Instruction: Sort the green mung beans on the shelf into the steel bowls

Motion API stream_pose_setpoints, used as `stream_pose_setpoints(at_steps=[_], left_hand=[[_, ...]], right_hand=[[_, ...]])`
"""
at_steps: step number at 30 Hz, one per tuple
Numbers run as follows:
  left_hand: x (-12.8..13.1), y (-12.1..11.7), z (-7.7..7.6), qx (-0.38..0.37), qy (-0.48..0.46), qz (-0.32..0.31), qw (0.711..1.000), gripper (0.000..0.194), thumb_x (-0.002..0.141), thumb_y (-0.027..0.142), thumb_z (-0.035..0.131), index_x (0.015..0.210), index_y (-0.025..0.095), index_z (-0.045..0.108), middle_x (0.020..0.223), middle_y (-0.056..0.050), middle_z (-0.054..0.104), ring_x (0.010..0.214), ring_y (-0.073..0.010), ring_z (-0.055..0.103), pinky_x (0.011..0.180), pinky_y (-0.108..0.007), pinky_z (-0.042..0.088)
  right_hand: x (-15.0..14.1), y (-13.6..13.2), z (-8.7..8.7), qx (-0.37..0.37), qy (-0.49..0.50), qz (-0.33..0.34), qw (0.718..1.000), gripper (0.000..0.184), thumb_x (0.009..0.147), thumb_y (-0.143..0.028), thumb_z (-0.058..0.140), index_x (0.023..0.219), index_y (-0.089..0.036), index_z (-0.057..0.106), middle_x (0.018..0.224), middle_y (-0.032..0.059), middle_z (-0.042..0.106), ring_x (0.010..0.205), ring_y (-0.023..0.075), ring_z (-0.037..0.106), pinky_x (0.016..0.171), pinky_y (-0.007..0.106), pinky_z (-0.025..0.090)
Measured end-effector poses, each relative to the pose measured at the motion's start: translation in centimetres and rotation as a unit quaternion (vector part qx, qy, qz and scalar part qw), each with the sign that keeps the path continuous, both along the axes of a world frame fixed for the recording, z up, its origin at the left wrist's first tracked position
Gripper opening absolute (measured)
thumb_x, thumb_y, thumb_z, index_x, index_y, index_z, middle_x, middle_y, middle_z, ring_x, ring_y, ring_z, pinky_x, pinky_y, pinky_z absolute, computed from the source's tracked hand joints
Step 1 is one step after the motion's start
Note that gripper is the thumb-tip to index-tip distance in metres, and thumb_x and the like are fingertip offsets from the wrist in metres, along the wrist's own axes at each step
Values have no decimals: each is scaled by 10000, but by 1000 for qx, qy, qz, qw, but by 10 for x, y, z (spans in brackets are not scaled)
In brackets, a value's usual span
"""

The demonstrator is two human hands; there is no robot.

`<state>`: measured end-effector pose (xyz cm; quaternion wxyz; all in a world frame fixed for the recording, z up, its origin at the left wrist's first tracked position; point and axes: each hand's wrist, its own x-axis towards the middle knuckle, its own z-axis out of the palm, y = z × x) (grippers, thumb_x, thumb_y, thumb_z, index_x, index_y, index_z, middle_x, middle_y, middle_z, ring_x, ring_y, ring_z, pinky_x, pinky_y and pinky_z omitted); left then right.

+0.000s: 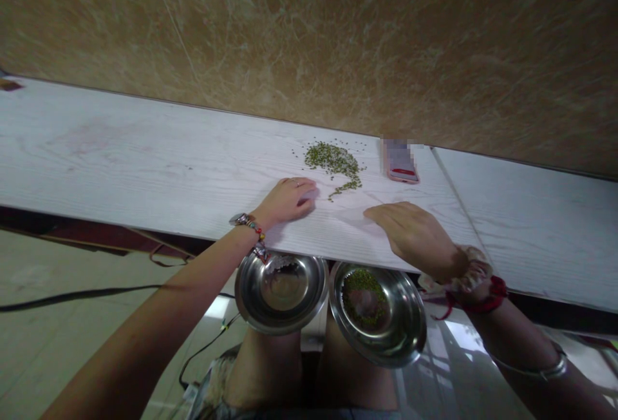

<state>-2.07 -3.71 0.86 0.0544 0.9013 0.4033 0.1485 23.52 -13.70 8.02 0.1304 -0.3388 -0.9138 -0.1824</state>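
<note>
On the white bench (145,162), can see small green beans (333,159) loosely scattered just beside the left hand (292,200), resting with fingers close together and thumb apart; can see the right hand (415,236) nearby, bent, fingers pressed together, but cannot tell whether pinching anything; see also a phone (403,174) and, below, two steel bowls (406,317)

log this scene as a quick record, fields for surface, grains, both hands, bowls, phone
surface: white tabletop
grains: small green grains, loosely spread with a trailing tail
left hand: palm down on the tabletop, near the grains
right hand: at the tabletop, below the phone in view; grip unclear
left bowl: metal, pale bits inside
right bowl: metal, green grains inside
phone: on the tabletop, right of the loose grains
</note>
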Motion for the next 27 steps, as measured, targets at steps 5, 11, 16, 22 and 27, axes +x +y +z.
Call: stream_pose_setpoints(at_steps=[5,11,16,22,27], left_hand=[[-1,0,1,-2,5,-3,1000,383,863,301,457,1181,159,614,1301,-95,610,1199,-237,556,1021,-406,430],[-1,0,0,-6,7,-1,1000,390,858,303,469,1188,154,613,1305,-94,608,1205,-237,552,1027,-397,424],[0,-1,1,-7,3,8,1000,382,857,296,467,1182,162,616,1298,-90,614,1195,-238,560,1029,-401,422],[0,-1,1,-7,11,2,1000,367,866,290,476,1189,171,602,1308,-91,604,1206,-232,551,1027,-408,424],[0,-4,2,3,9,-6,1000,336,872,267,472,1168,172,601,1308,-97,601,1212,-234,546,1018,-419,429]], right_hand=[[-8,7,-3,38,2,-28,999,369,793,21,384,999,-110,660,898,100,738,781,175,658,721,306,496],[-8,12,-6,1,8,20,1000,362,814,12,385,999,-130,662,917,85,743,832,167,669,749,301,511],[6,3,2,6,32,84,996,295,879,-47,387,967,-131,655,910,76,746,831,149,674,733,283,521],[22,-1,9,41,11,-48,998,324,866,-47,388,1009,-150,659,939,77,744,857,175,674,766,311,508],[22,1,8,-4,-67,-249,966,339,839,-50,387,1057,-113,638,880,111,735,734,209,661,660,322,473]])
